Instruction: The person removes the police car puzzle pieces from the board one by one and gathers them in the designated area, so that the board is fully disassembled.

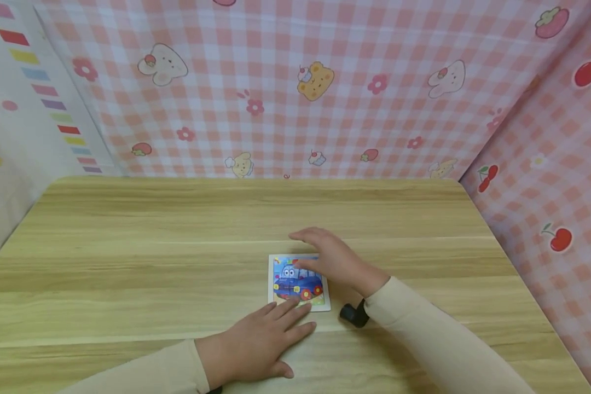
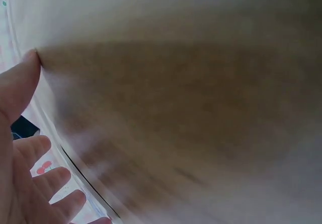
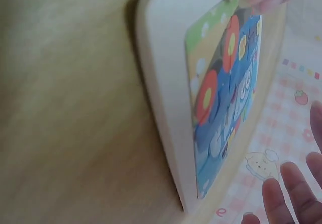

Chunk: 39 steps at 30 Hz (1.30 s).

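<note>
One puzzle [image 1: 295, 282] lies between left hand [image 1: 258, 343] and right hand [image 1: 341, 262].

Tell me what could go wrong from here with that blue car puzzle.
The left hand has fingertips at the near edge of the blue car puzzle; a push might slide it across the table. The right hand, by the far right corner, could knock it askew. The black device close to the right side might bump it if that arm swings inward.
</note>
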Available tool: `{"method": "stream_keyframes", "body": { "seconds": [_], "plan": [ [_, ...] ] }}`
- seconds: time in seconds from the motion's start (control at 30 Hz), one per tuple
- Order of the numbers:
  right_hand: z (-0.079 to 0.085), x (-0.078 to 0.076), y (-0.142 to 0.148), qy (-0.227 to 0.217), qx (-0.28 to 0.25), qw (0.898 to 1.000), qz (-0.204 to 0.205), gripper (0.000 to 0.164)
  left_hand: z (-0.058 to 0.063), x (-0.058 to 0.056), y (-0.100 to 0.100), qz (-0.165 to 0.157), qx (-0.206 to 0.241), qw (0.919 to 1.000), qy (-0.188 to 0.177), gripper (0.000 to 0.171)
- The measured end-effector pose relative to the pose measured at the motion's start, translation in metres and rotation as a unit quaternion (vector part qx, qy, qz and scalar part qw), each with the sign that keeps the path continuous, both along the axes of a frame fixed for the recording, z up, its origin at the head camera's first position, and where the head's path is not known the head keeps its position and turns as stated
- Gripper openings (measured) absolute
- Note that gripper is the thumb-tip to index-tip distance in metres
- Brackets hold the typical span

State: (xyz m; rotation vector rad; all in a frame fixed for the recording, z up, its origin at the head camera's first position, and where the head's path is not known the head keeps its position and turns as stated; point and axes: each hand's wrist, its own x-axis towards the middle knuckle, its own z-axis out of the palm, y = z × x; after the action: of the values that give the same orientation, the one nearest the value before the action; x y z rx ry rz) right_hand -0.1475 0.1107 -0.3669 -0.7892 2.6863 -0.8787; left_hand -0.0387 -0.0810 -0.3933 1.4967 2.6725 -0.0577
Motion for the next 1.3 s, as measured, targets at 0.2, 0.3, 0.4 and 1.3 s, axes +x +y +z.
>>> {"method": "stream_keyframes", "body": {
  "seconds": [0.2, 0.3, 0.4, 1.3],
  "plan": [
    [-0.003, -0.003, -0.009, -0.038, -0.002, 0.999, 0.01, 0.047, -0.001, 0.0, 0.0, 0.003, -0.015, 0.9998, -0.011, 0.072],
    [-0.004, -0.004, -0.013, -0.046, 0.008, 0.999, 0.015, 0.044, -0.002, 0.0, 0.0, 0.003, -0.015, 0.9998, -0.013, 0.071],
    [-0.005, -0.005, -0.017, -0.039, 0.021, 0.999, 0.023, 0.041, -0.002, 0.0, 0.0, 0.005, -0.016, 0.9996, -0.023, 0.07],
    [-0.011, -0.009, -0.04, -0.034, 0.114, 0.993, 0.014, 0.03, 0.0, -0.002, 0.0, 0.001, -0.007, 0.9995, -0.031, 0.069]
  ]
}}
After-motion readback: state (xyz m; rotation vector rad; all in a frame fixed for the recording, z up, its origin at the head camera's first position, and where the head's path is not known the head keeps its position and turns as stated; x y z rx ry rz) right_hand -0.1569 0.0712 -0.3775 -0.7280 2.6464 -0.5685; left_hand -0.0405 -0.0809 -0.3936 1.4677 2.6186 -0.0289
